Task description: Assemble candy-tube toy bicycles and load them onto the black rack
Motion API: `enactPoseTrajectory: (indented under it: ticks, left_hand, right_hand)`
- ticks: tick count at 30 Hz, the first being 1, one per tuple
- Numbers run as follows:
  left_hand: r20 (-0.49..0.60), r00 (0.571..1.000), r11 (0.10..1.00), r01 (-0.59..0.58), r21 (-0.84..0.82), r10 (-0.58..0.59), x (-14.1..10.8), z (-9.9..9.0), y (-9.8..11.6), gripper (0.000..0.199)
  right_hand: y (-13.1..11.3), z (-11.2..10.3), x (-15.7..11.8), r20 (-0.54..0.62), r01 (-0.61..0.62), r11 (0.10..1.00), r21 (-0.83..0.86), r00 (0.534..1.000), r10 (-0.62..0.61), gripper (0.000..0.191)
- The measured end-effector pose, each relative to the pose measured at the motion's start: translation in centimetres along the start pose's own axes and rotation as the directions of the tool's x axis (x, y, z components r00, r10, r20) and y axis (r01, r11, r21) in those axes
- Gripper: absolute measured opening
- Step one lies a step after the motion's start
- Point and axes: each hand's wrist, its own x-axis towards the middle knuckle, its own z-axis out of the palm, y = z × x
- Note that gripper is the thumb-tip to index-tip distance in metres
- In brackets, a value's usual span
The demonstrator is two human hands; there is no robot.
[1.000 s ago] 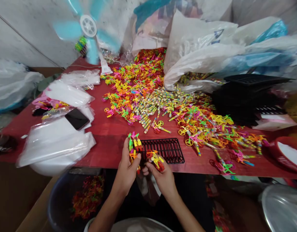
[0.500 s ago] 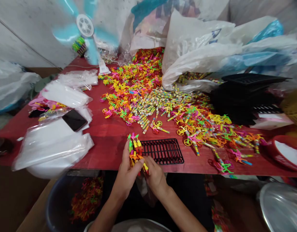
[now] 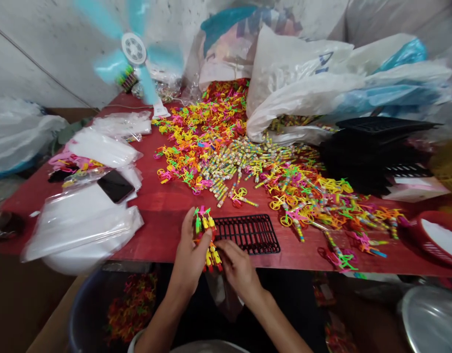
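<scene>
My left hand (image 3: 189, 260) is wrapped round a bundle of small colourful plastic toys (image 3: 207, 223), green, yellow, orange and red, at the table's front edge. Its thumb lies across the front of the bundle. Close against the bundle's right side is my right hand (image 3: 241, 268), with its thumb and fingers pinched together; whatever is between them is too small to make out. Just behind and to the right, a black slotted plastic rack (image 3: 253, 233) lies flat on the red table (image 3: 159, 211).
Loose toys (image 3: 196, 122) and striped candy tubes (image 3: 233, 159) cover the middle. Clear bags (image 3: 82, 220) and a phone (image 3: 116, 186) lie left. A fan (image 3: 134, 49) stands behind; black trays (image 3: 361, 152) and a red basket (image 3: 439, 240) are right. A tub (image 3: 80, 304) is below.
My right hand has shifted slightly right and down from the bundle, showing more of the yellow and red toys. My left thumb has moved up across them. The camera view has tilted slightly.
</scene>
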Motion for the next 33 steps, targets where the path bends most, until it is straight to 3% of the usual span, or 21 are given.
enactPoseTrajectory:
  ticks: [2, 5, 9, 12, 15, 18, 20, 22, 27, 31, 33]
  left_hand:
    - [0.032, 0.998, 0.996, 0.058, -0.066, -0.056, -0.1, -0.2, 0.1, 0.051]
    - [0.036, 0.997, 0.996, 0.068, -0.058, -0.066, 0.0, -0.2, 0.0, 0.054]
    - [0.008, 1.0, 0.996, -0.029, 0.083, 0.028, 0.7, 0.2, 0.0, 0.078]
    - [-0.021, 0.999, 0.982, -0.034, 0.184, 0.039, 1.2, 0.4, 0.4, 0.078]
    - [-0.047, 0.999, 0.967, 0.014, 0.254, -0.002, 1.3, 0.7, 0.9, 0.073]
    - [-0.082, 0.996, 0.952, 0.002, 0.306, 0.024, 1.3, 1.0, 1.2, 0.07]
    - [-0.102, 0.992, 0.944, -0.038, 0.328, 0.076, 1.2, 1.0, 0.9, 0.067]
    - [-0.075, 0.991, 0.942, -0.084, 0.324, 0.114, 1.0, 0.6, 0.3, 0.067]
    - [0.127, 0.989, 0.979, -0.099, 0.178, 0.077, 1.7, -1.3, -0.7, 0.07]
    - [0.106, 0.98, 0.965, -0.187, 0.182, 0.169, 3.4, -1.2, 0.3, 0.061]
    - [0.132, 0.981, 0.957, -0.169, 0.238, 0.14, 4.2, -0.6, 0.9, 0.055]
  right_hand:
    - [0.6, -1.8, 1.2, -0.1, -0.053, 0.998, -0.045, 0.994, 0.048, 0.031]
    - [2.4, -4.6, 4.4, -0.244, -0.184, 0.935, -0.303, 0.964, 0.111, 0.026]
    - [4.4, -7.0, 8.8, -0.153, -0.267, 0.723, -0.637, 0.963, 0.221, 0.021]
    - [4.8, -7.6, 10.0, -0.109, -0.268, 0.666, -0.696, 0.956, 0.272, 0.014]
    - [4.6, -7.4, 9.2, -0.245, -0.325, 0.765, -0.556, 0.944, 0.222, 0.012]
    - [4.0, -6.2, 7.6, -0.316, -0.349, 0.912, -0.215, 0.909, 0.273, 0.017]
    - [3.6, -5.0, 6.5, -0.289, -0.35, 0.935, 0.065, 0.89, 0.353, 0.026]
    - [3.3, -3.8, 5.8, -0.236, -0.355, 0.898, 0.259, 0.879, 0.415, 0.032]
    - [2.9, -2.5, 5.5, -0.211, -0.364, 0.9, 0.241, 0.885, 0.414, 0.022]
    - [2.4, -1.2, 5.7, -0.041, -0.39, 0.815, 0.429, 0.893, 0.448, 0.023]
    - [2.1, -0.4, 5.7, -0.039, -0.385, 0.819, 0.426, 0.896, 0.442, 0.022]
